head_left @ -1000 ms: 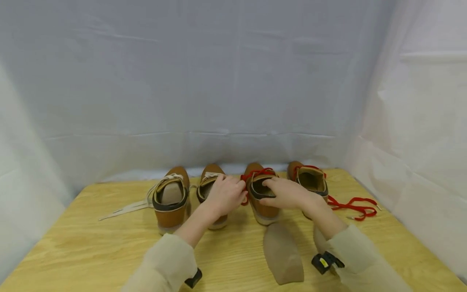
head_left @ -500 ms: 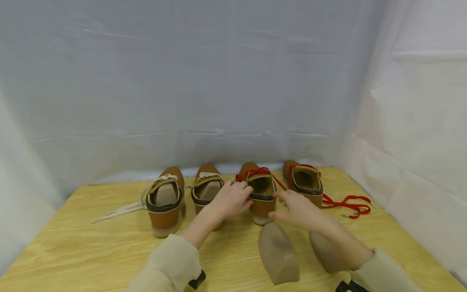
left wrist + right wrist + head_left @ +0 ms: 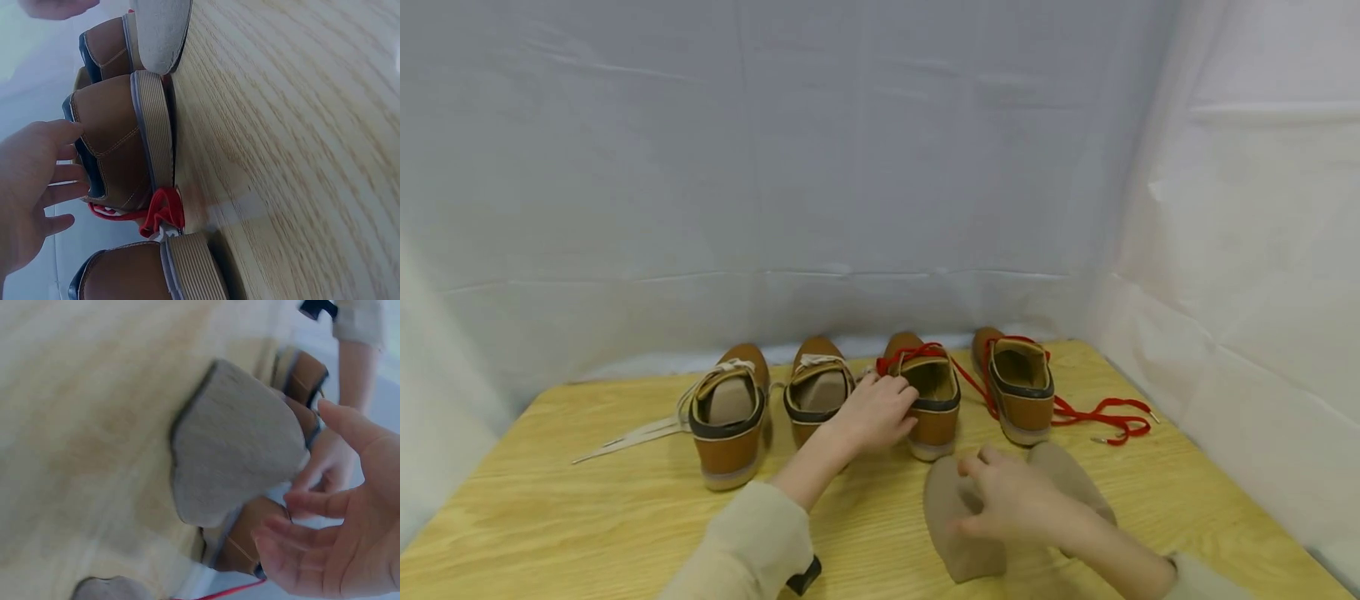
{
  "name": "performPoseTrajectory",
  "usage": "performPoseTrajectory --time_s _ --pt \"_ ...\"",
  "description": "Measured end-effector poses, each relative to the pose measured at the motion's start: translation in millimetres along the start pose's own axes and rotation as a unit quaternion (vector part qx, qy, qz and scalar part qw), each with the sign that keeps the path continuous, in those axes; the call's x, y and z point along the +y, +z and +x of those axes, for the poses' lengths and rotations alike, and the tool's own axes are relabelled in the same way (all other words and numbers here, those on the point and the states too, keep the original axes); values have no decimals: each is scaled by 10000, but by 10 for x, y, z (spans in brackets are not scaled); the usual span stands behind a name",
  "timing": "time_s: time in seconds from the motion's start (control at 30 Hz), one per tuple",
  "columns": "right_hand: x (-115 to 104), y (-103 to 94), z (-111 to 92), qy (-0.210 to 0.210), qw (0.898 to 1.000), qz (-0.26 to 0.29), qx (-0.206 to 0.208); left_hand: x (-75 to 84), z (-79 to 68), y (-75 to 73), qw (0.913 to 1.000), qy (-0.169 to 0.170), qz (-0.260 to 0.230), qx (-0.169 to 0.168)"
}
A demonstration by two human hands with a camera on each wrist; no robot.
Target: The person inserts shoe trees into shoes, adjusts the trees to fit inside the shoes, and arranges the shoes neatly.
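We list one brown leather shoe [image 3: 936, 433], third from left in a row of four on the wood-grain table [image 3: 587, 517]: dark padded collar, pale ridged sole, red lace [image 3: 917, 353] across the tongue, opening bare to its tan lining, heel towards the person. Item two, a matte taupe insole [image 3: 943, 517], lies just behind that heel, rounded at the shoe end, straighter at the near end, dark-edged in the right wrist view. Item three, a second taupe insole [image 3: 1070, 473], lies to its right. We find the left hand [image 3: 874, 414] at the shoe's collar, fingers loose and clasping nothing; we cannot tell whether they touch it. The right hand [image 3: 1017, 498] is over the first insole, fingers parted and slightly bent, grasping nothing. Against half a second ago, we note the right hand drawn back from the shoe's heel; the left stays beside the collar.
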State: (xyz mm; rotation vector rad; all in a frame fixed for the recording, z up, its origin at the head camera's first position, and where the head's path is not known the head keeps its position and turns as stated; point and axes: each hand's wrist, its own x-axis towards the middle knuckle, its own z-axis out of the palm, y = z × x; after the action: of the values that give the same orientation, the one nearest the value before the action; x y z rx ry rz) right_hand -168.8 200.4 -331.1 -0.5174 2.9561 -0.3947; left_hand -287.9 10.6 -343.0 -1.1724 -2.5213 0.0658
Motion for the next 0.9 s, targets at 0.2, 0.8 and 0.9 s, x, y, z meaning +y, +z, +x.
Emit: performPoseTrajectory --time_s 0.2,0.8,0.9 --pt "-64 204 -79 55 9979 -653 -8 12 2 -21 9999 -8 103 -118" --pt "-64 453 -146 -158 9898 -1320 521 38 -12 -30 9997 -4 199 -117" --pt "-59 466 -148 -178 9908 -1243 510 35 -10 -23 9997 5 222 -107"
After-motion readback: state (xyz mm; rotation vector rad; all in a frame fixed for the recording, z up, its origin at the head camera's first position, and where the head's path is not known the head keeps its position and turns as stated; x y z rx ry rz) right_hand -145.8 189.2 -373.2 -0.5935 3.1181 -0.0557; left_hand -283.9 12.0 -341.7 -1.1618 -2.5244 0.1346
